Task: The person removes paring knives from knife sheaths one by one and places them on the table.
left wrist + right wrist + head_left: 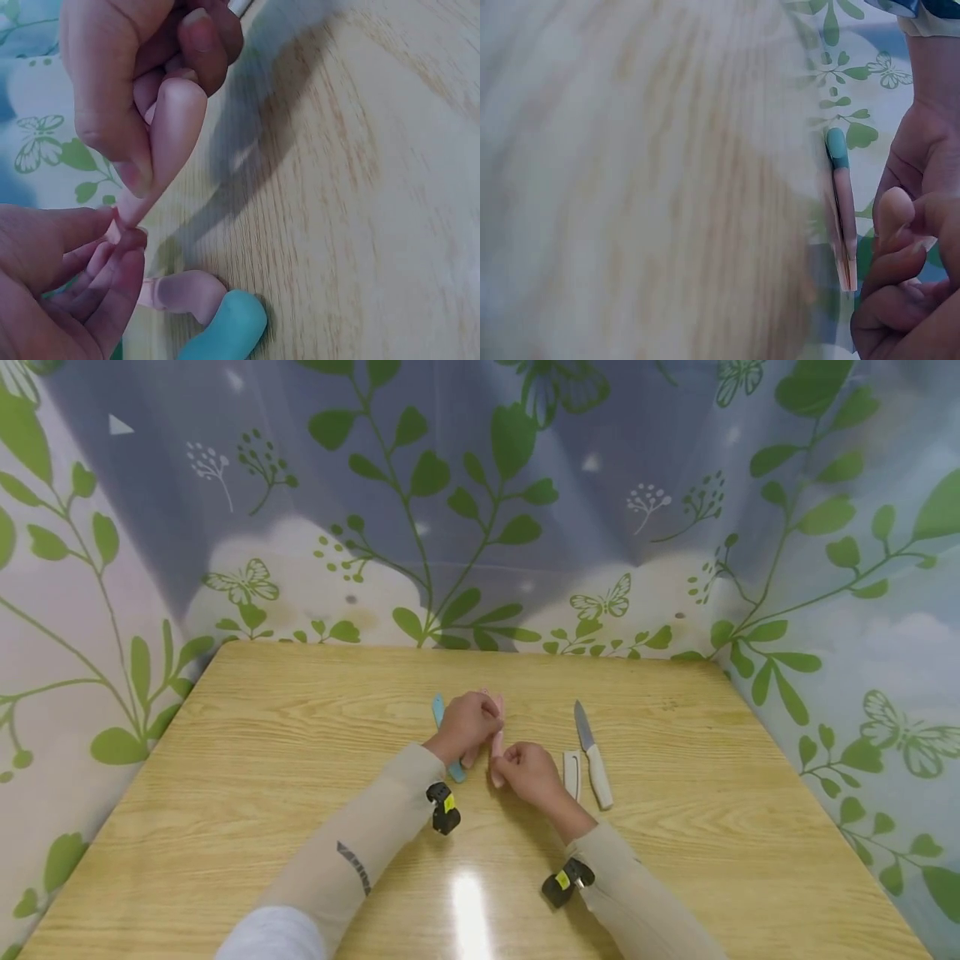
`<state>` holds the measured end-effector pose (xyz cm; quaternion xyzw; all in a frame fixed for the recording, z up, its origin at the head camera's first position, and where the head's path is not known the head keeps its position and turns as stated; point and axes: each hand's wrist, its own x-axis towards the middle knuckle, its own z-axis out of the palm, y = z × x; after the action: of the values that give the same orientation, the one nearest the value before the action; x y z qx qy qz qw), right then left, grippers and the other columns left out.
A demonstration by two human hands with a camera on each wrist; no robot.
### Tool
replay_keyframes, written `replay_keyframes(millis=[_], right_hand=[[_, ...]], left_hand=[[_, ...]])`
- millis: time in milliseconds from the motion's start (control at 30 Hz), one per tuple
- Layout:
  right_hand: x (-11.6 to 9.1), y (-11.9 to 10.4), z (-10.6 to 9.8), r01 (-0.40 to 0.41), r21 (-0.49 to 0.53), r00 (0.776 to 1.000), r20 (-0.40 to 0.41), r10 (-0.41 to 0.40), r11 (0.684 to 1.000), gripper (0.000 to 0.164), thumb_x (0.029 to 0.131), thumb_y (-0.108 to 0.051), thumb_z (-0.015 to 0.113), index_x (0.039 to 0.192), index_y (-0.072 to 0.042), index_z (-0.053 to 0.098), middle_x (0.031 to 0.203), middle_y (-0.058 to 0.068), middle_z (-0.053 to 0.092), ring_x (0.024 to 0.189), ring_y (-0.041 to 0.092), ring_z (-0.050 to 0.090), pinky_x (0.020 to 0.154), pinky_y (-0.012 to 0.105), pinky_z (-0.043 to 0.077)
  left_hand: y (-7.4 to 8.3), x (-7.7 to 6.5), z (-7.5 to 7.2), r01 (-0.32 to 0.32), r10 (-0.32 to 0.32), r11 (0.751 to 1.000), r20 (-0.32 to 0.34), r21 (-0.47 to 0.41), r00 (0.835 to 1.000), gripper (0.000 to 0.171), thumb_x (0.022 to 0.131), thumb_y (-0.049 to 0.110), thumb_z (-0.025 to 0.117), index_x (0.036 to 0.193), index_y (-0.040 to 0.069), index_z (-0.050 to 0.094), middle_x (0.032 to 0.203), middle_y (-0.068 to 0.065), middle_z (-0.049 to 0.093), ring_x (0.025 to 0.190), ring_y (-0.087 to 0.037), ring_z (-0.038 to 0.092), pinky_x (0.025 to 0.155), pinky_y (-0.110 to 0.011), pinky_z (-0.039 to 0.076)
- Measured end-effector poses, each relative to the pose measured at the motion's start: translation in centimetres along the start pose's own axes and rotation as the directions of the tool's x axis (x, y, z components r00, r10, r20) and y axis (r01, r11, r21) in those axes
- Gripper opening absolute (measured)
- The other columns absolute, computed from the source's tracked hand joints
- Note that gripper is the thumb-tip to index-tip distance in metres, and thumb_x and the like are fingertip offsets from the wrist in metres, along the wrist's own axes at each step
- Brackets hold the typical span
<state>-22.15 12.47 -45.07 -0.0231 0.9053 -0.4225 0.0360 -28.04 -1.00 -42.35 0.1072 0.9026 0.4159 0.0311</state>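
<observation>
My right hand (pixel 531 770) pinches the rounded handle of a pink knife (pixel 497 745) between thumb and fingers. At the other end of that handle, my left hand (pixel 467 722) pinches the knife with its fingertips. The left wrist view shows the handle (pixel 178 124) tilted above the table; fingers hide its front part, and no bare blade shows. Beneath and beside the left hand lie a second pink handle (pixel 187 291) and a teal knife (pixel 229 326), side by side. Their far parts are partly covered by the hand in the head view.
To the right of the right hand lies a knife with an off-white handle (pixel 598 777) and a bare grey blade. A slotted off-white sheath (pixel 572 772) lies beside it. The wooden table (pixel 300 710) ends at a leaf-patterned curtain (pixel 465 527).
</observation>
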Motion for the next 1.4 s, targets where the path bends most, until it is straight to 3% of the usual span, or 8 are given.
replay_keyframes(millis=[167,300,400,567,867,1133,1400], right_hand=[[-0.1,0.1,-0.1,0.022,0.029,1.0,-0.012,-0.021,0.999,0.012,0.081,-0.013,0.06,0.071,-0.005,0.061,0.051,-0.003,0.045,0.047,0.01,0.039,0.044,0.023,0.031],[-0.2,0.1,-0.2,0.032,0.046,0.999,-0.004,-0.032,0.998,0.014,0.083,-0.014,0.061,0.072,-0.006,0.061,0.052,-0.003,0.044,0.046,0.01,0.038,0.043,0.024,0.03],[-0.4,0.2,-0.3,0.046,0.054,0.999,0.004,-0.046,0.997,0.016,0.085,-0.016,0.061,0.073,-0.006,0.061,0.051,-0.003,0.043,0.046,0.01,0.037,0.043,0.023,0.03],[-0.9,0.0,-0.5,0.084,0.061,0.996,0.008,-0.085,0.995,0.016,0.085,-0.016,0.06,0.074,-0.005,0.061,0.052,-0.003,0.044,0.046,0.009,0.037,0.043,0.022,0.03],[-1.2,-0.6,-0.5,0.054,0.085,0.998,0.029,-0.057,0.995,0.014,0.086,-0.016,0.063,0.078,-0.004,0.062,0.057,0.0,0.049,0.049,0.011,0.041,0.045,0.024,0.032],[-1.6,-0.5,-0.6,0.079,0.113,0.996,0.027,-0.082,0.991,0.013,0.086,-0.016,0.064,0.081,-0.004,0.062,0.057,0.0,0.05,0.048,0.01,0.04,0.044,0.024,0.031],[-1.9,-0.1,-0.6,0.097,0.182,0.994,0.039,-0.106,0.979,0.012,0.087,-0.014,0.065,0.084,-0.003,0.062,0.057,0.0,0.049,0.047,0.008,0.039,0.043,0.022,0.03]], left_hand=[[-0.4,0.1,0.1,0.102,-0.104,0.983,0.0,-0.152,0.995,0.038,0.085,0.016,0.072,0.117,0.001,0.057,0.105,-0.014,0.067,0.092,-0.025,0.063,0.082,-0.04,0.053],[-0.8,0.2,0.2,0.175,-0.167,0.934,0.055,-0.312,0.984,0.04,0.085,0.014,0.071,0.119,-0.001,0.057,0.108,-0.018,0.065,0.085,-0.023,0.066,0.079,-0.037,0.056],[-1.0,0.3,0.1,0.224,-0.203,0.896,0.095,-0.384,0.975,0.033,0.086,0.014,0.071,0.113,-0.002,0.062,0.098,-0.017,0.068,0.074,-0.02,0.067,0.073,-0.035,0.057],[-1.4,0.3,-0.2,0.264,-0.232,0.872,0.128,-0.412,0.964,0.025,0.087,0.016,0.069,0.104,-0.003,0.067,0.08,-0.012,0.069,0.067,-0.017,0.064,0.066,-0.031,0.055],[-1.7,0.3,-0.4,0.308,-0.258,0.833,0.17,-0.46,0.951,0.033,0.089,0.019,0.067,0.113,-0.003,0.063,0.1,-0.017,0.068,0.078,-0.018,0.066,0.076,-0.034,0.056],[-1.2,-0.1,-0.9,0.313,-0.241,0.787,0.202,-0.531,0.949,0.032,0.09,0.018,0.066,0.115,-0.003,0.063,0.104,-0.02,0.068,0.081,-0.019,0.067,0.077,-0.03,0.057],[-1.1,-0.6,-1.3,0.287,-0.211,0.782,0.198,-0.553,0.957,0.029,0.09,0.017,0.066,0.11,-0.004,0.064,0.101,-0.019,0.069,0.074,-0.015,0.066,0.068,-0.024,0.057]])
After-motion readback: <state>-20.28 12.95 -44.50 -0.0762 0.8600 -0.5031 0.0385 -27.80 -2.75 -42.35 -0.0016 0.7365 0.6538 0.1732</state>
